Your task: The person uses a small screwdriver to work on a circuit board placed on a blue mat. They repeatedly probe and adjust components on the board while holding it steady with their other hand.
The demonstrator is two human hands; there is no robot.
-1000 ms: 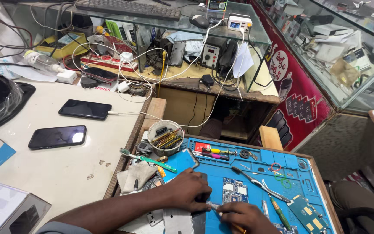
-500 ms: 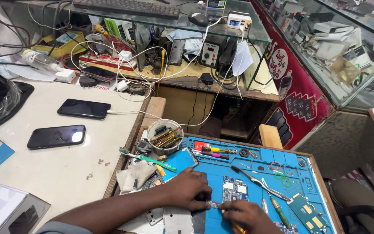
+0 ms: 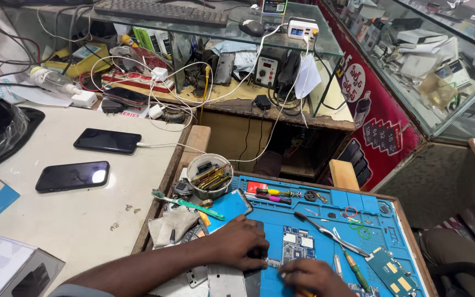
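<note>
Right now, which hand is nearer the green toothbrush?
Left. The left hand lies just below the toothbrush head end; the right hand sits farther right, low on the blue mat.

Matt blue rubbery mat (image 3: pixel 325 231), glossy black phones (image 3: pixel 72 176) (glass-faced), shiny metal tweezers (image 3: pixel 325 231) — worn wooden bench edge (image 3: pixel 163 184)

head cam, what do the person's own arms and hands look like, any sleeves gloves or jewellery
Both hands are bare, with no gloves. The left hand shows no ring or watch, and its forearm is uncovered up to a grey-blue sleeve edge at the bottom of the frame. The right hand is partly cut off by the picture's lower edge; no ring shows, and its wrist and any sleeve are out of view.
</note>
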